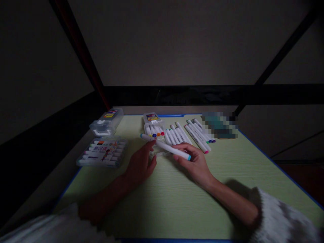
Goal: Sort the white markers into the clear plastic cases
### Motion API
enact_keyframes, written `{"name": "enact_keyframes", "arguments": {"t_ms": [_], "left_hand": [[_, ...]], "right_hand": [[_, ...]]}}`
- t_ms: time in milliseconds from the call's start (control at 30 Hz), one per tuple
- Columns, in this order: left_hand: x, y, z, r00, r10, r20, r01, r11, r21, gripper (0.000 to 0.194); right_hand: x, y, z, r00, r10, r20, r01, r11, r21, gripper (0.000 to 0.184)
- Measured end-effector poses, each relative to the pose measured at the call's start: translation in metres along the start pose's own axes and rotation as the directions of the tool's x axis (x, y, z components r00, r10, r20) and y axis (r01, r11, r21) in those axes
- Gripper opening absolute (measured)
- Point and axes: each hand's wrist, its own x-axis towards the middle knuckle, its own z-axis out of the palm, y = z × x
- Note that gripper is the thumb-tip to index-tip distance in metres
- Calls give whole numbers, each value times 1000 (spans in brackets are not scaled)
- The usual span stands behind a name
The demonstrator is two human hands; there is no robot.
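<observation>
A white marker (168,147) with blue-green ends slants in front of me, its left end higher. My right hand (196,163) is closed on the marker near its right end, thumb and fingers pinching it. My left hand (138,161) is beside the marker's left half, a fingertip at the barrel and the thumb spread away below. Just behind both hands is an open clear case (154,120), with several coloured-tip markers (155,131) standing in it. Part of the case is hidden by the hands and the held marker.
Several loose white markers (177,135) lie in rows, with another group (198,133) to the right. At left are a closed clear case (108,121) and a filled marker pack (102,152). A pixelated flat object (220,125) rests on the blue-edged table (157,209).
</observation>
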Motion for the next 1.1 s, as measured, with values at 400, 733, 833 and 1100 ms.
{"name": "enact_keyframes", "arguments": {"t_ms": [400,733,833,1100], "left_hand": [[0,1,-1,998,6,62,-5,1000,-18,55],[2,7,-2,992,36,120,-27,997,-78,64],[2,6,-2,991,46,128,-36,996,-82,65],[1,1,2,986,49,162,-39,997,-62,69]], "right_hand": [[-1,-3,0,994,-108,-12,107,992,-63,15],[-9,2,4,978,-187,94,189,982,-21,9],[-9,3,4,976,-183,120,186,982,-13,10],[-10,7,5,977,-150,150,159,986,-50,13]]}}
